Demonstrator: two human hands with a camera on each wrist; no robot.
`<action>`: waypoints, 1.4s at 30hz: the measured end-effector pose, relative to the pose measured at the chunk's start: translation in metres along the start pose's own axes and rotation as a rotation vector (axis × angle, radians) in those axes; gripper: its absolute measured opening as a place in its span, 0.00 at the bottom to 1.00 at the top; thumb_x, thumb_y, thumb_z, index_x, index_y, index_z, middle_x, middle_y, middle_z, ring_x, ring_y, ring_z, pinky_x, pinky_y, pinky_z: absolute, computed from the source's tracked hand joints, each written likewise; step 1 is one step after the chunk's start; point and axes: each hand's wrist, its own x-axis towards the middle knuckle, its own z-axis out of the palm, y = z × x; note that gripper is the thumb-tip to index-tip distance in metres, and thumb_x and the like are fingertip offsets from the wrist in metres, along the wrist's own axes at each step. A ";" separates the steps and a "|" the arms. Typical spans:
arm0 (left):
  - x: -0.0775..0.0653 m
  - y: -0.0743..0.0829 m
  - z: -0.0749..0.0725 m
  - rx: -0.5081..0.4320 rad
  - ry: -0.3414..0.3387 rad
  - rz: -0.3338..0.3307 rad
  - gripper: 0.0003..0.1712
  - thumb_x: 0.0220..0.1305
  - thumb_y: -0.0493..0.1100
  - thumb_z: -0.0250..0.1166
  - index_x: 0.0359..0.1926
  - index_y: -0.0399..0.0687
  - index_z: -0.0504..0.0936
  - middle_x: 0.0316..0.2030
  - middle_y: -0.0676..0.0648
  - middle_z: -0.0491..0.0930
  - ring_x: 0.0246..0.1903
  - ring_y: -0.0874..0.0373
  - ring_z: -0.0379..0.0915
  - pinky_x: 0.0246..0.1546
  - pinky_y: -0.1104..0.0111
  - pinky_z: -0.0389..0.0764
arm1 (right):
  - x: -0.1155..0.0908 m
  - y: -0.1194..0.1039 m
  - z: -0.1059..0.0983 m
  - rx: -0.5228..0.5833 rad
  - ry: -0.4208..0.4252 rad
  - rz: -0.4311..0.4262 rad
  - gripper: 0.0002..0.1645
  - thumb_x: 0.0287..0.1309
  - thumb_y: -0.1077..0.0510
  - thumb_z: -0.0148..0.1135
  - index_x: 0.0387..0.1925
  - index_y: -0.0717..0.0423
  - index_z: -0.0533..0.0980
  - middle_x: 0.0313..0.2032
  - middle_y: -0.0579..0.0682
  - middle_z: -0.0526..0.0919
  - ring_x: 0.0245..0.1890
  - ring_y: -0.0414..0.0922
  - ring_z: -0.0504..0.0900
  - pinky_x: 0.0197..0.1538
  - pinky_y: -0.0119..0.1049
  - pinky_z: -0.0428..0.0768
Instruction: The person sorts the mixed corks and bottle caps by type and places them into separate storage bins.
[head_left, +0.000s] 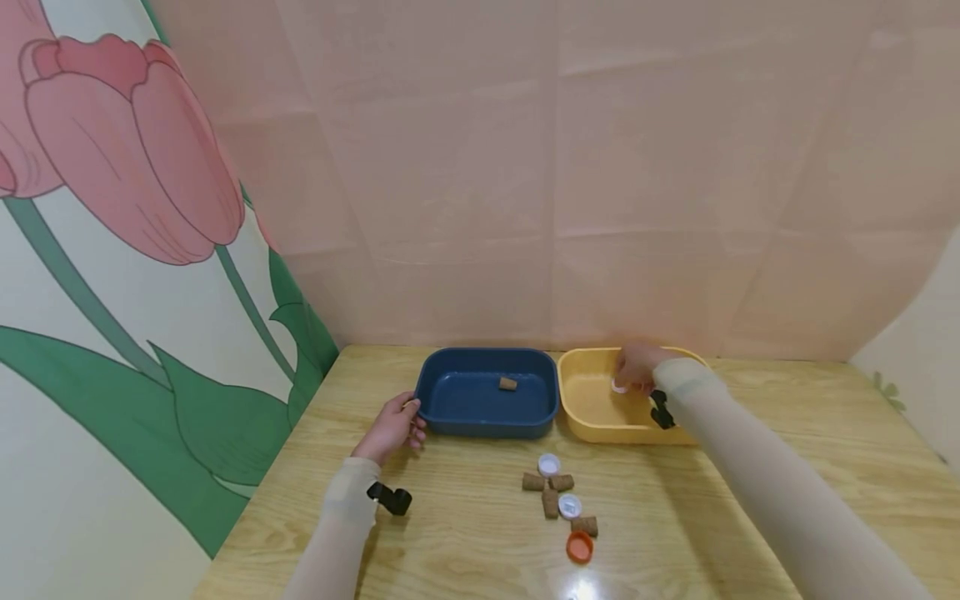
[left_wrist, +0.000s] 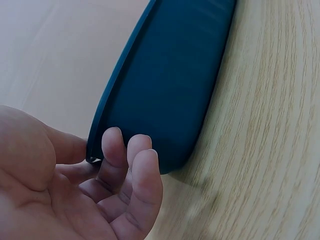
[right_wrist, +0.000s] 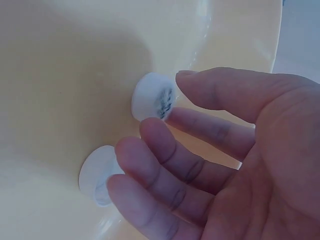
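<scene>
My left hand (head_left: 392,427) pinches the left rim of a blue plastic tray (head_left: 486,430) between thumb and forefinger; the other fingers curl loosely beside its wall (left_wrist: 165,85). One cork (head_left: 507,384) lies inside that tray. Over the yellow tray (head_left: 626,434), my right hand (head_left: 637,365) reaches in. In the right wrist view its thumb and fingers stand apart, around a white bottle cap (right_wrist: 152,97) with dark print on top. A second white cap (right_wrist: 100,175) lies in the tray near the lower fingertips.
Several corks (head_left: 551,503), two white caps (head_left: 569,506) and an orange cap (head_left: 580,547) lie loosely grouped on the wooden table (head_left: 465,533) in front of the trays. A pink sheet (head_left: 450,167) hangs behind, and a tulip-painted wall (head_left: 120,292) stands at left.
</scene>
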 end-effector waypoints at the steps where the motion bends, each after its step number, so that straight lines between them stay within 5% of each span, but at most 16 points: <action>1: 0.000 0.000 0.001 -0.001 0.001 0.002 0.25 0.81 0.41 0.42 0.73 0.35 0.59 0.31 0.43 0.74 0.25 0.54 0.75 0.25 0.64 0.81 | 0.001 0.001 -0.001 -0.005 0.000 -0.001 0.06 0.56 0.65 0.63 0.34 0.67 0.79 0.22 0.50 0.77 0.19 0.42 0.73 0.22 0.31 0.73; 12: 0.004 0.002 0.006 -0.011 0.010 0.004 0.25 0.81 0.40 0.42 0.73 0.34 0.59 0.31 0.43 0.73 0.25 0.54 0.75 0.25 0.63 0.81 | 0.010 0.012 -0.009 -0.026 -0.041 -0.008 0.07 0.59 0.62 0.62 0.34 0.64 0.80 0.22 0.51 0.78 0.18 0.43 0.74 0.21 0.30 0.73; 19: 0.006 0.001 0.007 -0.017 0.005 0.003 0.26 0.81 0.40 0.42 0.73 0.32 0.57 0.31 0.43 0.73 0.25 0.55 0.74 0.26 0.62 0.82 | 0.003 0.006 -0.017 -0.043 -0.040 -0.022 0.17 0.63 0.59 0.62 0.49 0.66 0.77 0.28 0.57 0.81 0.21 0.45 0.78 0.25 0.36 0.80; 23: 0.008 0.003 0.008 -0.023 0.016 0.003 0.26 0.81 0.40 0.42 0.73 0.33 0.57 0.31 0.43 0.73 0.25 0.55 0.74 0.26 0.62 0.82 | -0.006 0.001 -0.017 -0.060 0.014 -0.105 0.24 0.64 0.58 0.62 0.56 0.69 0.74 0.33 0.58 0.83 0.24 0.48 0.79 0.26 0.37 0.79; 33: 0.013 0.004 0.010 -0.023 0.038 -0.010 0.27 0.81 0.40 0.42 0.75 0.34 0.54 0.33 0.41 0.73 0.26 0.53 0.75 0.27 0.62 0.82 | -0.034 -0.016 0.009 -0.133 0.246 -0.353 0.15 0.60 0.57 0.69 0.47 0.60 0.80 0.29 0.48 0.79 0.27 0.43 0.75 0.32 0.36 0.76; 42: 0.017 0.004 0.014 -0.026 0.041 0.001 0.27 0.81 0.40 0.42 0.74 0.32 0.55 0.32 0.42 0.73 0.25 0.54 0.75 0.26 0.63 0.82 | -0.054 -0.024 0.047 -0.067 0.270 -0.502 0.09 0.58 0.60 0.70 0.41 0.55 0.80 0.23 0.41 0.74 0.21 0.36 0.70 0.27 0.30 0.72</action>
